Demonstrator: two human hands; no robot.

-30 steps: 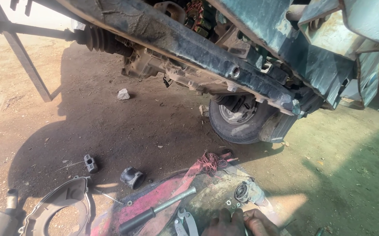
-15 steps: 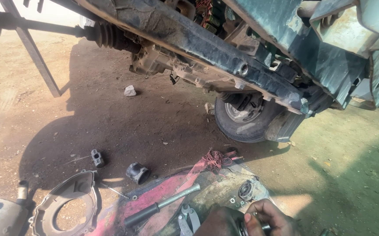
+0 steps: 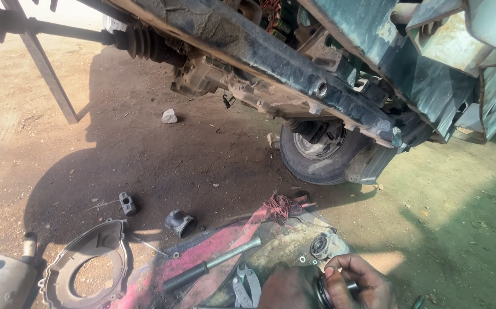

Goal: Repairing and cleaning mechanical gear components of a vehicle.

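Here, your left hand (image 3: 285,289) cradles a round metal bearing (image 3: 323,293) while your right hand (image 3: 362,280) pinches its rim; keep it level over the red cloth (image 3: 213,260).

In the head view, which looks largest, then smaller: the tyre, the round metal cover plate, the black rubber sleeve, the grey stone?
1. tyre
2. round metal cover plate, though it lies nearer the camera
3. black rubber sleeve
4. grey stone, though it lies farther off, so unsure.

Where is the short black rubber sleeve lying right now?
In the head view, the short black rubber sleeve lies on the dirt at lower left, between the small grey metal block and the red mat.
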